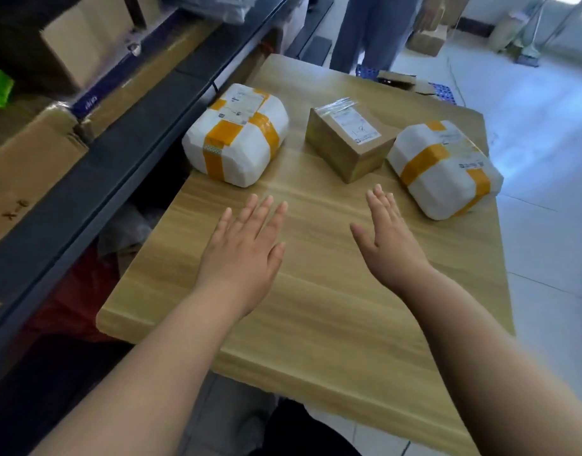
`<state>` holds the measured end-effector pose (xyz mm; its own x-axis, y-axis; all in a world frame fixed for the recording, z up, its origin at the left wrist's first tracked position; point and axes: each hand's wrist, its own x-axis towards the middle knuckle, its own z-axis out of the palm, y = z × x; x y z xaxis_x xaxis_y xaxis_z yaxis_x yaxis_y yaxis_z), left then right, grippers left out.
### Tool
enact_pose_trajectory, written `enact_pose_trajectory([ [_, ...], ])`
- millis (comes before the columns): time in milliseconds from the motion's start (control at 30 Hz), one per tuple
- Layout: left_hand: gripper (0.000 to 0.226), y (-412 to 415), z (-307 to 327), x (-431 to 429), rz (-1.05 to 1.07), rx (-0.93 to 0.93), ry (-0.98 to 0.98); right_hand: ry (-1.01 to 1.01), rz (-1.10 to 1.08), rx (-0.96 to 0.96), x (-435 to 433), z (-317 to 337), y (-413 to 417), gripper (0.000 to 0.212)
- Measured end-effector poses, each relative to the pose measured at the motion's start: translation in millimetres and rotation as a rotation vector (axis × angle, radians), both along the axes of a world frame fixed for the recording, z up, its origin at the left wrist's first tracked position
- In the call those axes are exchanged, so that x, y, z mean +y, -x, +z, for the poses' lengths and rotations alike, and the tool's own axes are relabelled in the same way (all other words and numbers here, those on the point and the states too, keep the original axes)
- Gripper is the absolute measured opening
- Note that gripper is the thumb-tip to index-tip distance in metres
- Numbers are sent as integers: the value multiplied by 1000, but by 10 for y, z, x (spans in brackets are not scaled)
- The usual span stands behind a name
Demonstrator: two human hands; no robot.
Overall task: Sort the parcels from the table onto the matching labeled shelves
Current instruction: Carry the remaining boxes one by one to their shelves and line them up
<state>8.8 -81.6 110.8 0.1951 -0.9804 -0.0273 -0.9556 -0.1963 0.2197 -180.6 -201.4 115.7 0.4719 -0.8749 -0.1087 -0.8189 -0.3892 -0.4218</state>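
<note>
At nine o'clock the dark shelf [95, 166] holds cardboard cartons and a purple box whose pale lettering is too blurred to read. On the wooden table [316, 311], at eleven o'clock from the left hand [243, 248], lies a white wrapped parcel [235, 136] crossed with orange tape. It looks soft-skinned and rounded, probably light, and is best taken with a palm on each long side. The left hand is flat, fingers straight and spread, grasping nothing. At twelve o'clock, between the hands, sits a brown carton [347, 143], stiff and square-edged. Its glossy tape may be slippery, so take it by the bare side walls. Its label bears a handwritten mark, perhaps "1-8". The right hand [391, 238] is likewise released and empty. At one o'clock from it rests a second white parcel [444, 169], label print unreadable.
</note>
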Motion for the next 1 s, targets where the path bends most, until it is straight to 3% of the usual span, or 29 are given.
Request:
enact_pose_trajectory([
  [467, 58, 0, -542, -878, 33, 1, -76, 33, -1, 289, -2466, -667, -461, 66],
  [633, 61, -39, -598, -1090, 28, 8, -128, 133, 121, 369, -2463, -1011, -502, 66],
  [1000, 70, 350, -688, -1728, -67, 51, -88, 301, 381, 208, -2038, -978, -269, 65],
])
